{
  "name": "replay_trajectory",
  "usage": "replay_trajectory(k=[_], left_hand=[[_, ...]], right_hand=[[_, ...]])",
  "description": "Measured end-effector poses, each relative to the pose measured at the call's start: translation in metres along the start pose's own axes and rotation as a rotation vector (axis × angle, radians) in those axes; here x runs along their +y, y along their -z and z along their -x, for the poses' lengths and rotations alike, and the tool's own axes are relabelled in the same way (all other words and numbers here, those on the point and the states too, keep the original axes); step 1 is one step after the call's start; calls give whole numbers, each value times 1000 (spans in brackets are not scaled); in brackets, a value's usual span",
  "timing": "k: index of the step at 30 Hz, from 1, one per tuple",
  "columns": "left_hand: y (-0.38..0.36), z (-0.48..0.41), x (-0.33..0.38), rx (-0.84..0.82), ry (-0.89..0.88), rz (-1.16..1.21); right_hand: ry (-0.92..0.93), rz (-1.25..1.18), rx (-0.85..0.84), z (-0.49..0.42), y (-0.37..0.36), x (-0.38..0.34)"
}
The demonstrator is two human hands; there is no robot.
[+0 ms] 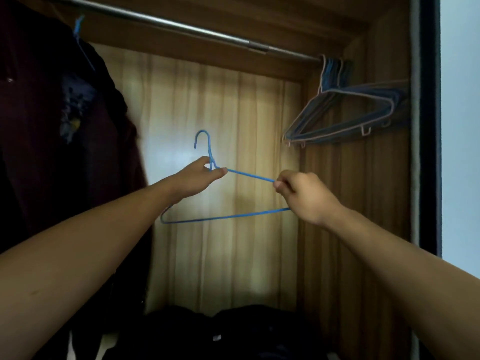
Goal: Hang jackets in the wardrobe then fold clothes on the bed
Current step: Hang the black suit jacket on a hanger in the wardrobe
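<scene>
An empty blue wire hanger is held up inside the open wardrobe, hook pointing up. My left hand pinches it at the neck just below the hook. My right hand grips the right shoulder wire, fingers curled round it. Above runs the metal hanging rail. Dark jackets hang on the rail at the left, one on a blue hanger.
Several empty wire hangers are bunched at the rail's right end against the wooden side wall. Dark clothes are piled on the wardrobe floor. The wardrobe's dark door frame stands at the right.
</scene>
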State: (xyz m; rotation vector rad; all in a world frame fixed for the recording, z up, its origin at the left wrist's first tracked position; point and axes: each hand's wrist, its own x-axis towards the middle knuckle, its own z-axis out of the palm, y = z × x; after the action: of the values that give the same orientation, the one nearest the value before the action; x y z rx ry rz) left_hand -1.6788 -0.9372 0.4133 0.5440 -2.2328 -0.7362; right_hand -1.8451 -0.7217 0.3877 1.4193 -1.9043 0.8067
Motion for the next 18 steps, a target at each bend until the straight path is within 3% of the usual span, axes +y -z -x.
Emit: replay_trajectory(k=[3,7,14,18], left_hand=[[-30,11,-37,56,46,128],[-57,29,-85,36,122,237],[-95,47,-151,-56,202,156],[-119,59,-196,-72,202,53]], right_hand=[[-24,-69,-108,29,-41,14],[-12,80,-328,57,-89,35],[24,197,-571,88,-178,64],[-61,200,-746,113,-229,96]])
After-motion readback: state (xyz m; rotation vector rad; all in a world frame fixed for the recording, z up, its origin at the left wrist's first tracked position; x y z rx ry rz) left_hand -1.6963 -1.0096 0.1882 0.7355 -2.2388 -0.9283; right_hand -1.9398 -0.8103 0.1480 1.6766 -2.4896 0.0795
